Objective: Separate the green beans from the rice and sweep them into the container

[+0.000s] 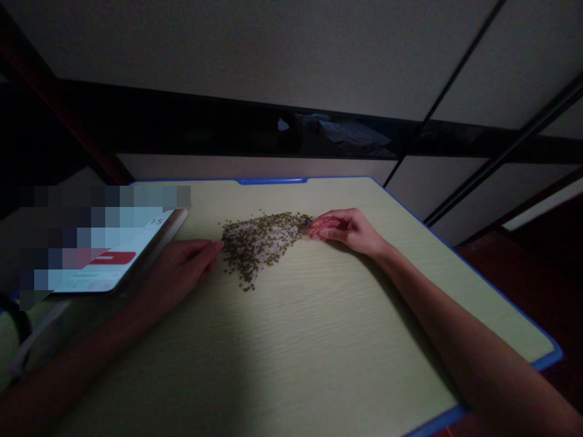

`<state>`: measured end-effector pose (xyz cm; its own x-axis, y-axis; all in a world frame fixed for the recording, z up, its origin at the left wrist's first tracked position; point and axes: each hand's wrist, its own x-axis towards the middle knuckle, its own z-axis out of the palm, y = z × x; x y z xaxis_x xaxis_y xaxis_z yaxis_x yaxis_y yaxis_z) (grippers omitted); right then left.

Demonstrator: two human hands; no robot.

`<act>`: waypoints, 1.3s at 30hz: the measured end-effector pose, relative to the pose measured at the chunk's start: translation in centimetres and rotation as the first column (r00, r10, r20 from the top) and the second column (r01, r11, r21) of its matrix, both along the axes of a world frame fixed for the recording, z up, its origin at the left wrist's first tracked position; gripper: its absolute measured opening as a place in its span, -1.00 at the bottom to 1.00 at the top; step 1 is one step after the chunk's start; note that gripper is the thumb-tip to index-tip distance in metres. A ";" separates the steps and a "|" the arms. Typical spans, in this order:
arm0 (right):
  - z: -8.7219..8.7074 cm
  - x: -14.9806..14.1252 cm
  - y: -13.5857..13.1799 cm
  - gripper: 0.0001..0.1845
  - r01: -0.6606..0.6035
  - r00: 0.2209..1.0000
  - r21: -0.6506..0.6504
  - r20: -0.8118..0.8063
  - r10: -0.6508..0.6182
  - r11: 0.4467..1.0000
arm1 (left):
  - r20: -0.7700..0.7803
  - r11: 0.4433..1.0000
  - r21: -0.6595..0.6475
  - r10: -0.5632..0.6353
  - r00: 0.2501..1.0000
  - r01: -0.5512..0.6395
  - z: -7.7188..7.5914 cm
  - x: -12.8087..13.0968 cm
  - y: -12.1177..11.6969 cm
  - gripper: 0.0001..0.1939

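Note:
A pile of small green beans mixed with pale, rice-like grains lies spread on the light wood-grain table. At the pile's left edge is my left hand, its thumb and index finger pressed together. Whatever that pinch holds, if anything, is too small to make out. My right hand rests at the pile's right end with its fingers curled and closed. Something clear and shiny shows at those fingertips, but its kind cannot be told.
To the left, a lit tablet-like screen, partly pixelated, stands tilted beside my left forearm. A dark cable runs near the left edge. Blue trim borders the table. Behind it are pale cabinet panels and a dark recess holding crumpled plastic.

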<state>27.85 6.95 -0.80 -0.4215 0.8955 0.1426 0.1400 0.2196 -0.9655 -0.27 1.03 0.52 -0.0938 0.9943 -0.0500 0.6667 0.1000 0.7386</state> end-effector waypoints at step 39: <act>-0.1 0.1 -0.2 -0.81 -0.042 0.998 -0.054 -0.042 0.040 0.998 | 0.027 1.000 0.028 -0.001 1.000 0.000 -0.2 0.0 0.1 -0.61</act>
<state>28.00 6.73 -0.92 -0.4531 0.8844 0.1119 0.0919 0.1712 -0.9809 -0.23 1.16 0.34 -0.0927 0.9954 -0.0246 0.6466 0.0790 0.7587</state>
